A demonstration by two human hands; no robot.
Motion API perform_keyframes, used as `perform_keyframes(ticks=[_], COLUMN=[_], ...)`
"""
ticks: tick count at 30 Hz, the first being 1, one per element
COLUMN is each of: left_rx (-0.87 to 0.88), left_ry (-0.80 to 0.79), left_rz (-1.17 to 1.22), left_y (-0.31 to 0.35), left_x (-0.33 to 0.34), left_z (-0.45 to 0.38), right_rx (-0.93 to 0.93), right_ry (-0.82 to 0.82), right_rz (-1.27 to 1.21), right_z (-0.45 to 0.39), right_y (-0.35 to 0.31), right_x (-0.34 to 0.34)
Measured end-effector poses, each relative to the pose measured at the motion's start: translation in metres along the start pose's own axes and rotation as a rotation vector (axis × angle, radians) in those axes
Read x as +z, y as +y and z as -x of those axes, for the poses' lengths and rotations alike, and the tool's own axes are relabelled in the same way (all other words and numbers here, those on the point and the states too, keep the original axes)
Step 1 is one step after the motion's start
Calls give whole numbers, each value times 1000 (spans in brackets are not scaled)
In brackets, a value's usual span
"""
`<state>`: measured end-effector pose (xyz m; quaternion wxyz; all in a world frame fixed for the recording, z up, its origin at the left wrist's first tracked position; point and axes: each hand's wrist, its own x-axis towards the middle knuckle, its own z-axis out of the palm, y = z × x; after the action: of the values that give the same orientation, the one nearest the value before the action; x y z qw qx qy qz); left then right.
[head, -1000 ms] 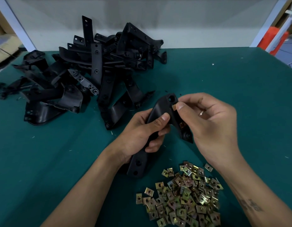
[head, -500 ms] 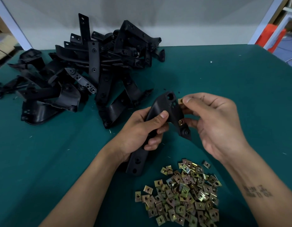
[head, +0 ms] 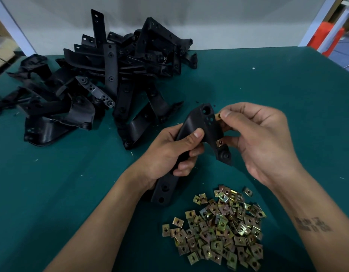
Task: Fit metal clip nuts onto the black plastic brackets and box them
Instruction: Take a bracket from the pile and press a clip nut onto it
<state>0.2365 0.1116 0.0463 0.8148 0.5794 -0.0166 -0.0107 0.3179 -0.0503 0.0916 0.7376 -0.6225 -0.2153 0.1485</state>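
My left hand (head: pixel 169 152) grips a curved black plastic bracket (head: pixel 201 124) by its middle, above the green table. The bracket's lower end with two holes points toward me. My right hand (head: pixel 260 140) pinches a brass-coloured clip nut (head: pixel 218 116) between thumb and forefinger, right at the bracket's upper right edge. A second clip nut (head: pixel 220 142) sits on the bracket's lower tab. A loose heap of clip nuts (head: pixel 220 224) lies on the table below my hands.
A big pile of black brackets (head: pixel 103 85) fills the table's (head: pixel 287 95) far left. A grey wall panel runs behind it. An orange object (head: pixel 326 38) stands off the far right corner. No box is in view.
My right hand has shifted slightly right, so the pinched clip nut now shows at the bracket's upper edge. The left hand holds the bracket much as before.
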Motion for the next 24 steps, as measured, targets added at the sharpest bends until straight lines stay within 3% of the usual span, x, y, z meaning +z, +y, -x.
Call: perform_keyframes(ticks=[14, 24], left_rx=[16, 27], left_ry=[-56, -53], left_rz=[27, 4], left_y=[-1, -1], left_x=[0, 4], left_z=[-1, -1], right_rx=[-208, -268], right_ry=[-64, -23], right_rz=[301, 295], right_z=[-1, 7], right_y=[6, 4], right_x=[-6, -2])
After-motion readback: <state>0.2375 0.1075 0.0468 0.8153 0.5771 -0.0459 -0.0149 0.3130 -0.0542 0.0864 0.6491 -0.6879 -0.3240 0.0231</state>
